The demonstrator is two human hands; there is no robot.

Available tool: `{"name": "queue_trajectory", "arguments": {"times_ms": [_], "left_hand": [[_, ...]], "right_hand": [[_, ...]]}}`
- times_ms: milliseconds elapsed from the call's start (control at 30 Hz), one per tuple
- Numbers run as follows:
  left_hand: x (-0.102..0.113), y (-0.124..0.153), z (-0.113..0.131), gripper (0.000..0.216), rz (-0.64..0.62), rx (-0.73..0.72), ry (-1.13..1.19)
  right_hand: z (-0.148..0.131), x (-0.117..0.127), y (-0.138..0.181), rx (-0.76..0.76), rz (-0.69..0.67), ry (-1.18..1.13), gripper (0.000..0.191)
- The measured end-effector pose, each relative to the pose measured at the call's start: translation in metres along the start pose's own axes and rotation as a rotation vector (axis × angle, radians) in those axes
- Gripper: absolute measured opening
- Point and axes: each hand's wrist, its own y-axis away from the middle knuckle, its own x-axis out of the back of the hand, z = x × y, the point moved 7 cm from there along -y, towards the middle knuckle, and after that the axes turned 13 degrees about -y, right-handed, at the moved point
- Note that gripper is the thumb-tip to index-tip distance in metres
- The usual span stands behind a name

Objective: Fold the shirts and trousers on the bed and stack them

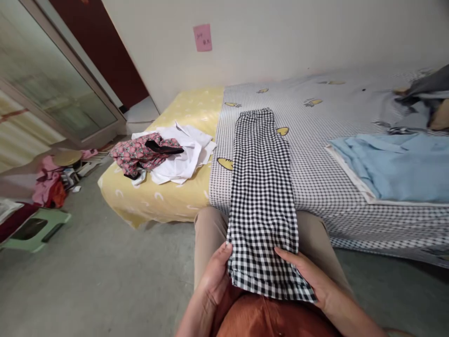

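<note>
Room: pale wall [280, 42] behind, grey floor [105, 281] in front, a glass door at the left.
Bed [333, 187]: low and wide, under a fine-checked sheet; its left end has a yellow sheet [168, 196].
Check cloth [261, 187]: a long black-and-white strip running from mid-bed over the edge onto the person's lap. The bed carries most of it, which seems to be why it lies so flat and straight.
Blue cloth [396, 164]: spread flat on the bed's right, well apart from the strip.
White clothes [185, 159]: a loose heap on the yellow sheet, out of the way.
Floral cloth [136, 154]: crumpled, touching the heap's left side.
Stool [35, 229]: green, on the floor far left, beside scattered things.
Left hand [215, 274]: closed on the strip's near left edge, thumb on top.
Right hand [305, 271]: gripping the near right edge, thumb over the cloth and fingers apparently beneath; together the two hands hold the hem taut across the knees.
Note [202, 37]: pink, stuck to the wall.
</note>
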Motion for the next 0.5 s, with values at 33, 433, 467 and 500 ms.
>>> {"name": "queue_trajectory", "arguments": {"times_ms": [33, 433, 467, 500], "left_hand": [[-0.001, 0.0, -0.001, 0.034, 0.002, -0.006, 0.012], [-0.003, 0.003, -0.01, 0.026, -0.03, 0.068, 0.1], [-0.002, 0.004, -0.011, 0.027, -0.032, 0.081, 0.12], [-0.002, 0.004, -0.013, 0.028, -0.029, 0.095, 0.139]], "right_hand": [[0.001, 0.001, 0.0, -0.012, 0.009, -0.011, 0.063], [-0.025, 0.05, 0.01, 0.398, 0.229, 0.399, 0.085], [-0.037, 0.054, 0.017, 0.569, 0.263, 0.539, 0.088], [-0.049, 0.053, 0.027, 0.753, 0.287, 0.689, 0.088]]}}
